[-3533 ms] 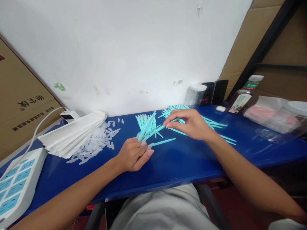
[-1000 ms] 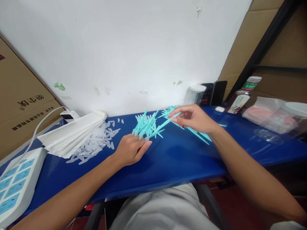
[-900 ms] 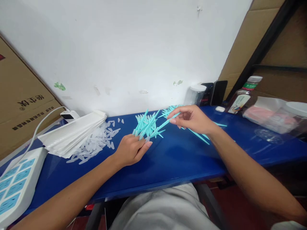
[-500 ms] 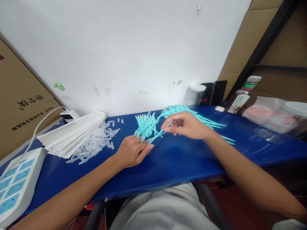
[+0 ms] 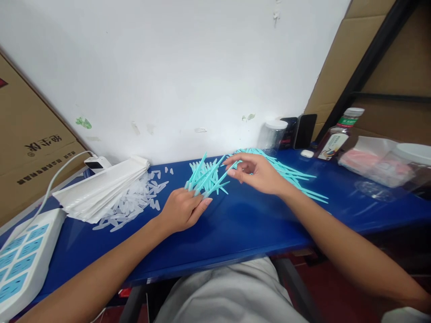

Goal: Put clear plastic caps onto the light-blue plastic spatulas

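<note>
My left hand (image 5: 182, 207) rests on the blue table (image 5: 242, 224), fingers closed round a fan of several turquoise plastic sticks (image 5: 205, 172) that point up and away. My right hand (image 5: 257, 172) hovers just right of that fan, thumb and forefinger pinched at the tip of one stick in the bunch. Behind my right hand lies a loose pile of the same turquoise sticks (image 5: 289, 172). A small row of further sticks lies flat behind the fan.
A heap of clear small caps (image 5: 131, 202) and a stack of white sleeves (image 5: 101, 188) lie at left, beside a white power strip (image 5: 20, 255). Jars, a phone (image 5: 305, 130), a bottle (image 5: 338, 134) and plastic bags (image 5: 377, 159) stand at back right. Cardboard boxes flank the wall.
My right hand has moved up and back a little along the stick it pinches. The fan in my left hand has tilted more upright. The left hand has shifted slightly left.
</note>
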`<state>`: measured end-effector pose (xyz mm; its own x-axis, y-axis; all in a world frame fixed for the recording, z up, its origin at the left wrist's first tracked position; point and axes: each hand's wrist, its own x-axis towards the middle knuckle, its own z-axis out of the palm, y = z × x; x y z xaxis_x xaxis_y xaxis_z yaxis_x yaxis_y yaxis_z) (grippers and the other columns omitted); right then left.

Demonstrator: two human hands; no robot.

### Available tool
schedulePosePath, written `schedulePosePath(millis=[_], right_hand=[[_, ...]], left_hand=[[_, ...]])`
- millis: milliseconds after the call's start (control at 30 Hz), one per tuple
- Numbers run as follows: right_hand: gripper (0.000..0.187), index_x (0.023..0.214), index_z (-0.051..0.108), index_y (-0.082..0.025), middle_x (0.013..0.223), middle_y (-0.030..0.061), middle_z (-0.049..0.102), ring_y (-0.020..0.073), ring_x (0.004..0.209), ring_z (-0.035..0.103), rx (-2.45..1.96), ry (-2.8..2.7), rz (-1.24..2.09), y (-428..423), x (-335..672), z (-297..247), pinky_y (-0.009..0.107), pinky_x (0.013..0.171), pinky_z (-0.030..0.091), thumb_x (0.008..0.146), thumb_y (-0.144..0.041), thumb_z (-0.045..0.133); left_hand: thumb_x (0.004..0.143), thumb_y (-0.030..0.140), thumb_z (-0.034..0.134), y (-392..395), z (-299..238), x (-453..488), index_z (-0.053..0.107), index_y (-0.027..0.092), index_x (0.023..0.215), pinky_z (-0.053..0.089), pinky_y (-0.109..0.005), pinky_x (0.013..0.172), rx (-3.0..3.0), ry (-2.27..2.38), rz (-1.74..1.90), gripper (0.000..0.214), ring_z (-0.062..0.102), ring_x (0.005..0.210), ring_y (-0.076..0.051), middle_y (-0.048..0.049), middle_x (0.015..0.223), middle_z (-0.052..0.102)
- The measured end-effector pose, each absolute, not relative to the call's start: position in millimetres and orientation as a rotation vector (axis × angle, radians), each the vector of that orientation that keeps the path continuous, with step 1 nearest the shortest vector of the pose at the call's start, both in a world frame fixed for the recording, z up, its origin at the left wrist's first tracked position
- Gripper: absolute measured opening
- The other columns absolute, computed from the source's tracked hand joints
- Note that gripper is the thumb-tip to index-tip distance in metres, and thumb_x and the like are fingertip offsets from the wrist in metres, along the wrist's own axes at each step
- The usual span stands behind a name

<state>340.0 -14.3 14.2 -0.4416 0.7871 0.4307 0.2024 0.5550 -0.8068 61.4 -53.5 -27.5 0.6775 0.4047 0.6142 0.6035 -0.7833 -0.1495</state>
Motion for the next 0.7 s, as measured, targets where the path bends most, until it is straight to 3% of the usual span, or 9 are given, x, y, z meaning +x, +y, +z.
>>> schedulePosePath(millis=[133,200,300,400,533,700], right_hand=[[0.032,0.120,0.064,-0.022,0.122,0.0108,0.067,0.0227,0.094,0.065,-0.859,-1.793,0.394,-9,344,13,0.036,0.079,0.055,0.092,-0.037,0.067],[0.044,0.130,0.060,-0.025,0.134,0.0124,0.061,0.0304,0.117,0.061,-0.804,-1.864,0.162,-12,346,15,0.045,0.095,0.053,0.087,-0.028,0.064],[0.070,0.146,0.051,-0.029,0.153,0.0114,0.051,0.0387,0.142,0.044,-0.702,-2.122,-0.034,-23,343,21,0.058,0.115,0.038,0.077,-0.022,0.062],[0.084,0.156,0.041,-0.030,0.164,0.0103,0.041,0.0413,0.151,0.033,-0.676,-2.356,-0.144,-34,335,22,0.063,0.121,0.026,0.074,-0.023,0.062],[0.088,0.163,0.032,-0.024,0.170,0.0146,0.032,0.0406,0.157,0.025,-0.663,-2.541,-0.297,-39,323,15,0.065,0.126,0.012,0.083,-0.032,0.066],[0.101,0.167,0.021,-0.016,0.172,0.0204,0.025,0.0395,0.160,0.019,-0.630,-2.633,-0.372,-36,314,0,0.064,0.128,0.008,0.083,-0.031,0.075]], left_hand=[[0.109,0.030,0.045,-52,-27,58,0.054,0.018,0.064,0.030,-0.033,0.054,-2.551,-0.816,-0.799,0.047,0.043,0.047,-0.013,0.0004,0.055,0.051],[0.108,0.031,0.045,-53,-26,59,0.054,0.018,0.063,0.030,-0.033,0.055,-2.566,-0.807,-0.775,0.048,0.043,0.047,-0.013,0.0006,0.054,0.050],[0.108,0.032,0.045,-57,-25,62,0.057,0.018,0.065,0.032,-0.033,0.056,-2.588,-0.768,-0.732,0.047,0.046,0.049,-0.014,0.0001,0.055,0.052],[0.108,0.034,0.047,-59,-23,63,0.060,0.018,0.067,0.032,-0.035,0.056,-2.600,-0.754,-0.666,0.045,0.050,0.052,-0.016,-0.0008,0.057,0.055],[0.106,0.035,0.049,-60,-22,65,0.061,0.018,0.068,0.033,-0.035,0.058,-2.597,-0.691,-0.552,0.044,0.052,0.053,-0.017,-0.0022,0.060,0.058],[0.104,0.037,0.052,-71,-19,73,0.064,0.018,0.067,0.036,-0.037,0.062,-2.567,-0.528,-0.481,0.043,0.053,0.055,-0.020,-0.0033,0.060,0.058]])
